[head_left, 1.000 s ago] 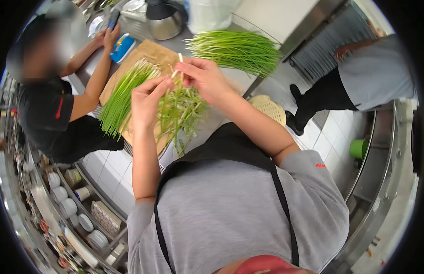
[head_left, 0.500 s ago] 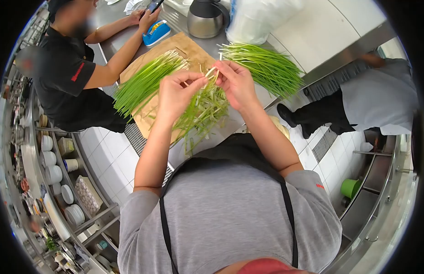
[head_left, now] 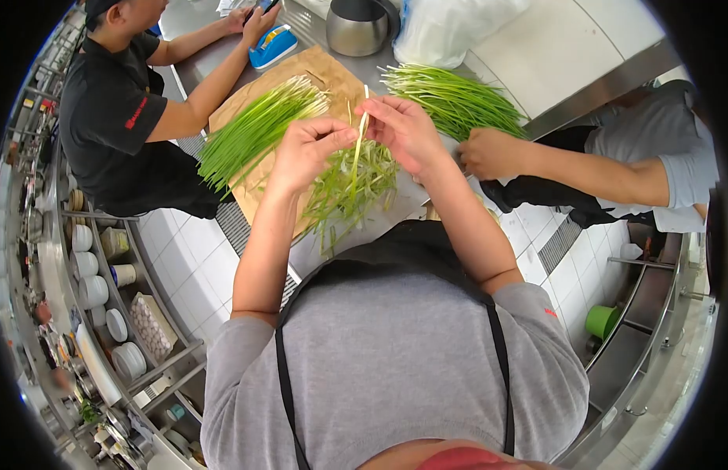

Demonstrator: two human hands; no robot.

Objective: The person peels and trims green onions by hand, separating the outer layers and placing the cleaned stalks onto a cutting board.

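My left hand (head_left: 307,153) and right hand (head_left: 404,131) pinch one stalk (head_left: 361,133) near two bundles (head_left: 258,129), one jug (head_left: 353,28), one co-worker's hand (head_left: 495,153).

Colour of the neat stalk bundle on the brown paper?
Bundle: bright green, whitish at one end; shows best in the head view.

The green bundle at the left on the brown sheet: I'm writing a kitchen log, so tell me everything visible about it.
The green bundle is many long, thin plant stalks, bright green for most of their length and whitish at one end. They lie roughly parallel, with no tie visible. The pale ends lie at upper right; the green tips reach past the left edge of the brown sheet beneath. The left hand is close by; whether it touches is unclear.
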